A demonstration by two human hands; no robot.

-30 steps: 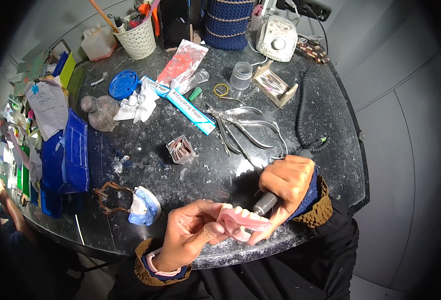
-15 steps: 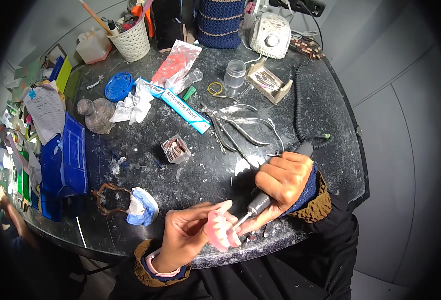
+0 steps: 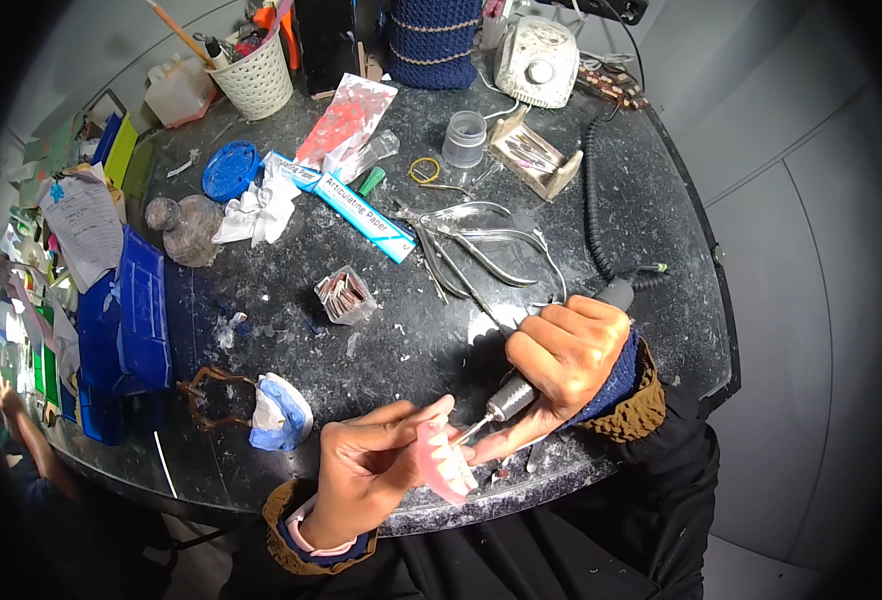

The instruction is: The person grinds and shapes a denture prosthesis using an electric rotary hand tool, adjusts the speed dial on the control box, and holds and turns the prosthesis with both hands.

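My left hand (image 3: 363, 475) grips a pink denture with white teeth (image 3: 441, 465) at the desk's front edge, tilted on its side. My right hand (image 3: 571, 355) is closed round a grey rotary handpiece (image 3: 511, 397); its thin bit reaches to the denture, though exact contact is hard to make out. My right thumb is close to the denture's right side. A blue-and-white plaster model (image 3: 279, 425) with a brown metal frame (image 3: 211, 398) lies left of my hands. Pliers (image 3: 491, 255) and a clear box of small strips (image 3: 344, 295) lie beyond them.
The desk (image 3: 661, 330) holds a light-blue paper packet (image 3: 366, 220), a jar (image 3: 464, 140), a bur holder (image 3: 536, 155), a white motor unit (image 3: 533, 65) with coiled cord, and blue bins (image 3: 139, 310). Another person's arm (image 3: 26, 435) is at the far left.
The denture has turned onto its side between my fingers, and my left hand has shifted slightly left. The handpiece's bit has come into view beside the denture.
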